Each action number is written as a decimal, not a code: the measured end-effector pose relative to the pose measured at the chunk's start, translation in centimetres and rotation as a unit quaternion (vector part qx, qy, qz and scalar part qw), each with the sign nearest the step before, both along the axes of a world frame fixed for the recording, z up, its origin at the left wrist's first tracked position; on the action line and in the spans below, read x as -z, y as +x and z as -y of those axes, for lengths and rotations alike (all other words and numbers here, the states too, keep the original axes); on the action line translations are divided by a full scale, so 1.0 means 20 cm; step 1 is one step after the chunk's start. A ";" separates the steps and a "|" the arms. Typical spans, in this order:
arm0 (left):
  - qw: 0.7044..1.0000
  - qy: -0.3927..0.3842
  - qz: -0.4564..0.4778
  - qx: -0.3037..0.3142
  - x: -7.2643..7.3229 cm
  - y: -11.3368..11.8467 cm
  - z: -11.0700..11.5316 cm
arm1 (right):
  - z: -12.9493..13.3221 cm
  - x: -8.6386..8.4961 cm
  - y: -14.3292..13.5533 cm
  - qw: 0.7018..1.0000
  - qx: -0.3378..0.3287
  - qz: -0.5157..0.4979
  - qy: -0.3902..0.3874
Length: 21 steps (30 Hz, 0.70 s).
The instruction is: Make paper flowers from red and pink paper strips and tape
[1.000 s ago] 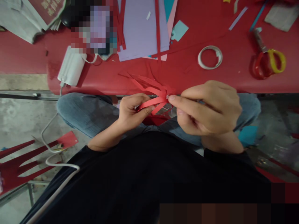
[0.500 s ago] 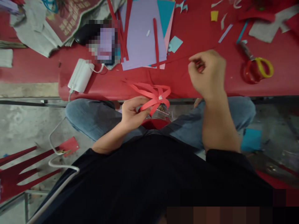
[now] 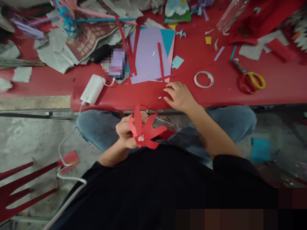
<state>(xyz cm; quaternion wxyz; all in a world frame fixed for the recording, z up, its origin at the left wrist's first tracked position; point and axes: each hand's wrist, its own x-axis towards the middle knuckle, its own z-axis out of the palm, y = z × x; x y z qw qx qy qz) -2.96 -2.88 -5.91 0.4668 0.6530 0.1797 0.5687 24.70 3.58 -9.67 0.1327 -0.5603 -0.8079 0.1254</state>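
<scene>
My left hand [image 3: 127, 129] grips a red paper flower [image 3: 145, 129] above my lap, its curled strips spread and a whitish piece of tape on it. Over the red table [image 3: 144, 95], near its front edge, my right hand [image 3: 179, 95] has its fingers parted, with nothing visible in them. A tiny white scrap [image 3: 159, 97] lies beside its fingertips. To the right of that hand is a white tape roll [image 3: 203, 79]. Purple paper sheets [image 3: 147, 60] with red strips [image 3: 161, 60] lie behind it.
Scissors with yellow and red handles [image 3: 255, 81] lie at the right. A white power bank [image 3: 93, 89] with a cable sits at the left, near a black object [image 3: 102, 53]. Newspaper [image 3: 83, 44] and paper scraps cover the back.
The red flower has moved down toward my body and turned in my left hand. My right hand has moved left and opened, and the tape roll now shows on the table.
</scene>
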 end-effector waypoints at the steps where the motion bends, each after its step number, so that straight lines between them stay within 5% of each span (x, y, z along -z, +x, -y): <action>1: 1.000 0.017 0.023 -0.002 -0.01 -0.01 0.01 | -0.01 0.01 0.00 1.000 -0.002 0.002 0.002; 3: 0.998 0.027 0.025 -0.051 -0.03 -0.03 0.04 | -0.02 0.02 0.00 1.000 -0.002 0.008 0.007; 6: 0.988 -0.061 -0.034 -0.136 -0.03 -0.08 0.09 | -0.02 0.03 0.01 0.999 0.026 0.021 0.032; 11: 0.974 -0.150 -0.004 -0.171 0.03 -0.12 0.10 | -0.06 0.00 -0.01 0.990 0.120 0.018 0.077; 21: 0.973 -0.171 -0.010 -0.152 -0.02 -0.06 0.02 | -0.69 -0.04 -0.55 0.998 -0.058 -0.020 -0.002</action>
